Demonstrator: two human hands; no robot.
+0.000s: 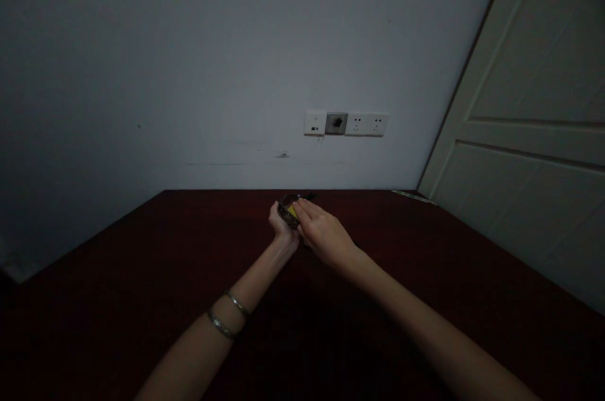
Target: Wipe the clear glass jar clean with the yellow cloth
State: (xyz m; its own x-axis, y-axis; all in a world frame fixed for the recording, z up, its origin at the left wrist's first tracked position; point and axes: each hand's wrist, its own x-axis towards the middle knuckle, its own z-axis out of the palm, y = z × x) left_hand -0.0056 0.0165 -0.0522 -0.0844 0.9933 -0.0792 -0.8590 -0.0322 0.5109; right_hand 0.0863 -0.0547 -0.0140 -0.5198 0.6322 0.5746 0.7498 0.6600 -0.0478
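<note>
What look like dark-framed glasses are held in my left hand, which is closed around their lower side above the table. My right hand is closed too, pinching a small yellow cloth against the glasses. The fingers hide part of the frame, and a dark end sticks out just beyond my right fingertips. Two silvery bangles circle my left forearm.
A dark red table stretches beneath both hands to a pale wall. On the wall sits a row of sockets. At right stands a cream panelled door; a thin pale strip lies at the table's far right corner.
</note>
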